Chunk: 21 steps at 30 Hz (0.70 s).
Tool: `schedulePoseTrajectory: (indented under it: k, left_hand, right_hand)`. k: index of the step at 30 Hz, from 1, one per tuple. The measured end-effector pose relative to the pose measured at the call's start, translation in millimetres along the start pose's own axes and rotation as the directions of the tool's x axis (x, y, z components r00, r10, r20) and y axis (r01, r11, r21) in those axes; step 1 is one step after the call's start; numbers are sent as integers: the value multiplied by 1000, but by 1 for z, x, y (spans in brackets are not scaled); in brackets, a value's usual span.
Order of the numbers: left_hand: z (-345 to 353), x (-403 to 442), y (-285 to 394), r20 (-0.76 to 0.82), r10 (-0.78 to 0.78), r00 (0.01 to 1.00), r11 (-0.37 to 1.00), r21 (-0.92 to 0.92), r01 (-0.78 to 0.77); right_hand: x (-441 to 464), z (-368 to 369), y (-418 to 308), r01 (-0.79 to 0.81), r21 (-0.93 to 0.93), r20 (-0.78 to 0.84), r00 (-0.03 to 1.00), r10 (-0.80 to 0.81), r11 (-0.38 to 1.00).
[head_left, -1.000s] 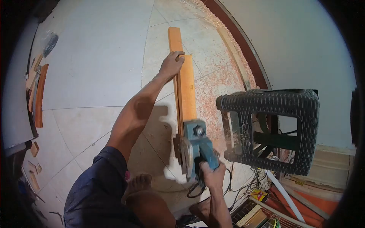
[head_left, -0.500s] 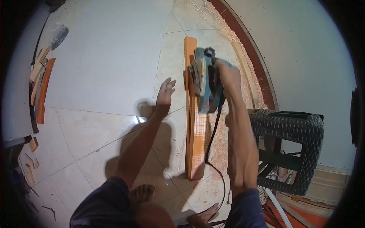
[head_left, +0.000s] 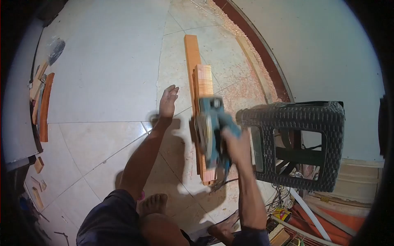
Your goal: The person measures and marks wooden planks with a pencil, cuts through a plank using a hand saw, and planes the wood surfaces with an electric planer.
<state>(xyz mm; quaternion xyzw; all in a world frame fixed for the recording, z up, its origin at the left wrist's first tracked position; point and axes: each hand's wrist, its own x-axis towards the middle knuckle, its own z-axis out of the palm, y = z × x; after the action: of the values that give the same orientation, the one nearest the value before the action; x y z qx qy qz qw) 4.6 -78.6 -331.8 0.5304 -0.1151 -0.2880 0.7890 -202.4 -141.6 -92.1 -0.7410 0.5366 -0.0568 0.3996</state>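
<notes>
A teal electric hand planer (head_left: 211, 135) rests on or just over a wooden board (head_left: 205, 82) with reddish crosswise marks. My right hand (head_left: 237, 145) is wrapped round the planer's handle, somewhat blurred by motion. Beside and partly under that board runs a longer orange-brown plank (head_left: 191, 51), its far end sticking out beyond. To the left of the wood, my left hand (head_left: 167, 100) hangs over the tiles with its fingers stretched out, holding nothing. The planer and my right hand cover the middle of the board.
A black woven-pattern plastic stool (head_left: 303, 143) lies on its side at the right. Wood shavings (head_left: 230, 24) line the wall base, near a long pale strip (head_left: 252, 61). Wood offcuts (head_left: 45, 106) lie at far left. Cables and tools (head_left: 283, 205) crowd the lower right.
The planer, in my right hand, has moved back along the board toward me, uncovering the board's far end. My left hand stays outstretched beside the wood. The camera view has shifted slightly.
</notes>
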Motion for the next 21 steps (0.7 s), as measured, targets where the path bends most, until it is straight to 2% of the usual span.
schedulePoseTrajectory:
  k: [1,2,3,5,6,9,10,11,13,15,17,19,21]
  left_hand:
    - [4,2,6,-1,-27,1000,992,120,26]
    - [9,9,4,18,-8,1000,997,75,6]
    - [15,21,8,23,-3,1000,997,72,1]
    - [28,45,9,59,65,996,951,300,-80]
    - [36,59,10,65,65,996,952,295,-81]
    - [56,89,20,62,87,994,930,353,-103]
    - [57,93,29,113,28,993,908,412,-73]
    - [57,100,31,163,-33,986,881,471,-49]
    - [58,103,21,153,13,988,905,419,-77]
    - [52,105,32,207,-25,978,846,525,-90]
    - [49,110,30,200,-30,979,869,490,-73]
    - [49,114,34,251,-72,965,939,345,-20]
    - [52,111,42,253,-108,961,954,299,28]
  right_hand:
    - [-32,-4,27,40,81,-21,999,-39,996]
    - [-61,-10,59,-106,50,51,993,104,993]
    - [-96,-14,82,-101,122,35,995,98,987]
    - [-161,-30,106,-293,26,87,953,290,956]
    - [-194,-31,139,-418,-51,-7,908,418,907]
    - [-229,-39,179,-355,-180,50,928,369,918]
    - [-231,-37,186,-370,-200,59,920,388,907]
    - [-226,-33,173,-361,-191,31,927,373,913]
    - [-215,-24,149,-341,-175,-25,940,342,924]
    - [-177,-20,93,-337,60,-19,941,339,940]
    - [-147,-13,79,-300,86,1,954,301,950]
    - [-117,-6,66,-256,111,4,966,257,960]
    - [-90,-1,54,-123,143,-78,988,135,982]
